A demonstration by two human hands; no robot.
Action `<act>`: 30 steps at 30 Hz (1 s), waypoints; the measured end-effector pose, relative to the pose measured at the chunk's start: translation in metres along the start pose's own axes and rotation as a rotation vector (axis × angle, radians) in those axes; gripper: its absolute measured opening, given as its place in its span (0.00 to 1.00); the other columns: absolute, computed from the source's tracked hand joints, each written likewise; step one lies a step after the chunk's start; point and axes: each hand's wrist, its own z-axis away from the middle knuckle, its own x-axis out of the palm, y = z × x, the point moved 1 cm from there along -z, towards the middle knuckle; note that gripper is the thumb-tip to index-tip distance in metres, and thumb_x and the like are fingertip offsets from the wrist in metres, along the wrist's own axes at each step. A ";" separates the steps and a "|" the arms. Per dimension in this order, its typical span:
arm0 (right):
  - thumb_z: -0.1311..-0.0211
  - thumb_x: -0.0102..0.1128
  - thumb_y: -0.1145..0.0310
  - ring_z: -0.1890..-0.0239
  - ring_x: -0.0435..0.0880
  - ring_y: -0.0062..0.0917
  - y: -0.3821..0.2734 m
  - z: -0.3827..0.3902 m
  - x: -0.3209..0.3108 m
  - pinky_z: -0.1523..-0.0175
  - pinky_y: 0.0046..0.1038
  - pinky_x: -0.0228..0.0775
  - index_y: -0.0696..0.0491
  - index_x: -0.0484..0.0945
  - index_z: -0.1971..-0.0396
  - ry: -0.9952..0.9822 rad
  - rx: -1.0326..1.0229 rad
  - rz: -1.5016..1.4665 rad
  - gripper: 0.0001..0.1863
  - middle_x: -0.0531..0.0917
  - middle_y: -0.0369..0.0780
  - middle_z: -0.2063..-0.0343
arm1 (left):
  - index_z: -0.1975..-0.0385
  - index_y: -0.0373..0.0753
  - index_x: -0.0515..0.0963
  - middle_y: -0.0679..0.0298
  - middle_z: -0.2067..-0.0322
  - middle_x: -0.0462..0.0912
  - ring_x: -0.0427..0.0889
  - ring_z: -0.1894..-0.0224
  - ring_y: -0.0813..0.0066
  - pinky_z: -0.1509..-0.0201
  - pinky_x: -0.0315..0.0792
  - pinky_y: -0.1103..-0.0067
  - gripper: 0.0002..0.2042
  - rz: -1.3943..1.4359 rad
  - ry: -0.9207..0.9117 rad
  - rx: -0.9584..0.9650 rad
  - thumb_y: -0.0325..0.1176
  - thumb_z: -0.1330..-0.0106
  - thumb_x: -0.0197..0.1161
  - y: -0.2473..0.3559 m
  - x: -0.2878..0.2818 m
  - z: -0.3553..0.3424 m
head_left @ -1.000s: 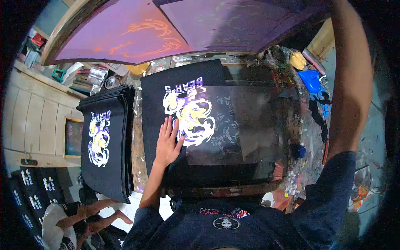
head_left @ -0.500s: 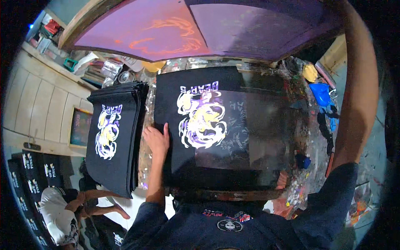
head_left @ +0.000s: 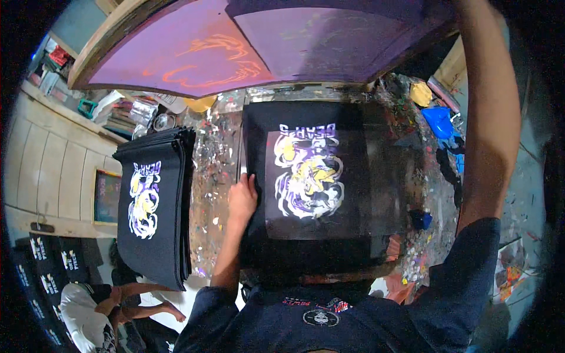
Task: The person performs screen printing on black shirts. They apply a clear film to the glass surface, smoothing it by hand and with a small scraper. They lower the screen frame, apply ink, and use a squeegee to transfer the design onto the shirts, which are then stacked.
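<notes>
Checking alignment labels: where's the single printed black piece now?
The printed black piece lies near the middle of the head view, just right of the left hand and below the purple screen in the picture.

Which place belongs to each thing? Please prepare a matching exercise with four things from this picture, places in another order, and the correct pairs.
Things
1. Stack of black printed cloths
2. Framed purple screen
3. Left hand
4. Blue object

Places
A. At the left edge of the middle black cloth
B. Upper right, just below a yellow object
C. In the left half, apart from the middle cloth
D. Across the top of the picture

Pairs: 1-C, 2-D, 3-A, 4-B
</notes>
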 end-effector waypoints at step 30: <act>0.39 0.70 0.47 0.56 0.89 0.24 0.017 -0.005 0.000 0.44 0.24 0.78 0.54 0.91 0.57 -0.217 -0.188 -0.338 0.24 0.91 0.38 0.56 | 0.56 0.37 0.82 0.45 0.55 0.85 0.81 0.48 0.44 0.40 0.72 0.54 0.23 -0.010 -0.193 0.379 0.48 0.19 0.43 0.044 0.062 -0.180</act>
